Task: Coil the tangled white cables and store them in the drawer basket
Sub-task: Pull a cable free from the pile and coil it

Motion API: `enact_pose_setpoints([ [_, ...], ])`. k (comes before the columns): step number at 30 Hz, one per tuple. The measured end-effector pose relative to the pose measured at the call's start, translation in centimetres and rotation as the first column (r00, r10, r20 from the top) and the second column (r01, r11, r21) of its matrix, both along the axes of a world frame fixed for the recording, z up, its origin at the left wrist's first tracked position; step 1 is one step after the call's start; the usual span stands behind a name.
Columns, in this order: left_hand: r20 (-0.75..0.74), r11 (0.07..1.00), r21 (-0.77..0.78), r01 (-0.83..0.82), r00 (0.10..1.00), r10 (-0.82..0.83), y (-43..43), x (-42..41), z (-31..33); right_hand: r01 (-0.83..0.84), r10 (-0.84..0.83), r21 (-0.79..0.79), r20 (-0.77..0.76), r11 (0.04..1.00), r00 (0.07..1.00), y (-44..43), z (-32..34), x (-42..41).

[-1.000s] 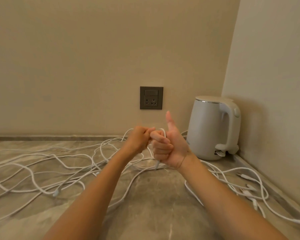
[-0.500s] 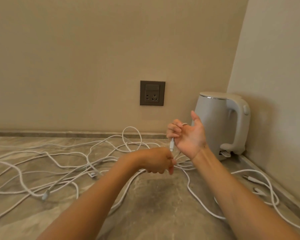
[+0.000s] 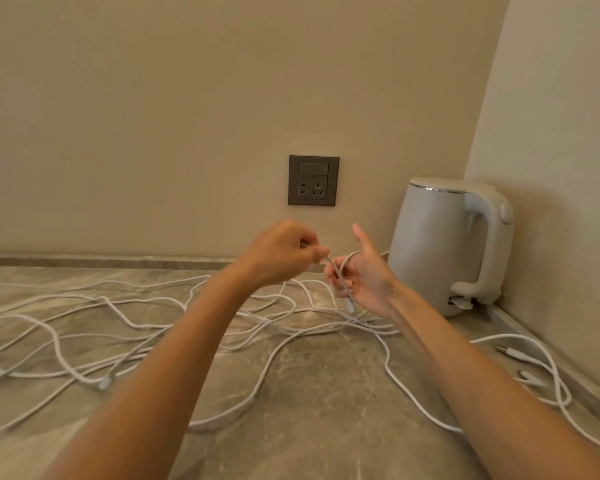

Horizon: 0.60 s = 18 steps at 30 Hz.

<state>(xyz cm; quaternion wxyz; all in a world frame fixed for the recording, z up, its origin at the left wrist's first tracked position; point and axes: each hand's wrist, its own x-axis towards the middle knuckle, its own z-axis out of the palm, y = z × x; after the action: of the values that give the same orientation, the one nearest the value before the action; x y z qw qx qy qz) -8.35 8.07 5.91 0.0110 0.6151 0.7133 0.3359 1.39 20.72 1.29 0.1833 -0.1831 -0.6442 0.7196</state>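
Both hands are raised above the counter [image 3: 326, 393] near the middle of the view, close together but not touching. The left hand [image 3: 281, 254], at 9 o'clock of the pair, has its fingers curled and pinches a white cable [image 3: 343, 268] between thumb and fingertips. That strand runs across the short gap to the right hand [image 3: 368, 282], at 3 o'clock, whose palm faces left with the thumb pointing up to 12 o'clock. The right hand's fingers [image 3: 338, 287] are bent around a small loop of the same cable, gripping it, and the cable's plug end [image 3: 350, 306] hangs from them toward 6 o'clock, above the counter. The tangled white cables [image 3: 106, 381] lie loose on the counter, spread from 9 o'clock of the hands round to 6 o'clock, with strands crossing beneath both forearms and one running off toward 4 o'clock. More cable ends [image 3: 510, 353] lie at 4 o'clock beside the side wall. A white kettle [image 3: 433, 244] stands in the corner at 3 o'clock, just beyond the right hand, and a dark wall socket [image 3: 313, 180] sits at 12 o'clock above the hands
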Motion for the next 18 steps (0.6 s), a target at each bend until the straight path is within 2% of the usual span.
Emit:
enact_pose_setpoints([
  [4,0.039,0.982,0.176,-0.061,0.998,0.055,0.5,-0.2,-0.3,-0.104,0.100,0.058,0.070,0.993,0.993,-0.7,0.3,-0.3],
  [10,0.067,0.936,0.325,-0.139,0.990,0.123,0.9,-0.8,-0.6,-0.300,0.307,-0.100,0.053,0.949,0.950,-1.8,0.8,-0.6],
  [16,0.144,0.906,0.357,-0.229,0.971,0.189,1.0,-0.9,-1.2,-0.485,0.463,-0.316,-0.146,0.816,0.874,-2.5,1.6,-0.5],
  [18,0.143,0.929,0.294,-0.225,0.971,0.190,1.3,-0.7,-1.7,-0.591,0.522,-0.387,-0.277,0.708,0.807,-2.4,1.5,-0.7],
])
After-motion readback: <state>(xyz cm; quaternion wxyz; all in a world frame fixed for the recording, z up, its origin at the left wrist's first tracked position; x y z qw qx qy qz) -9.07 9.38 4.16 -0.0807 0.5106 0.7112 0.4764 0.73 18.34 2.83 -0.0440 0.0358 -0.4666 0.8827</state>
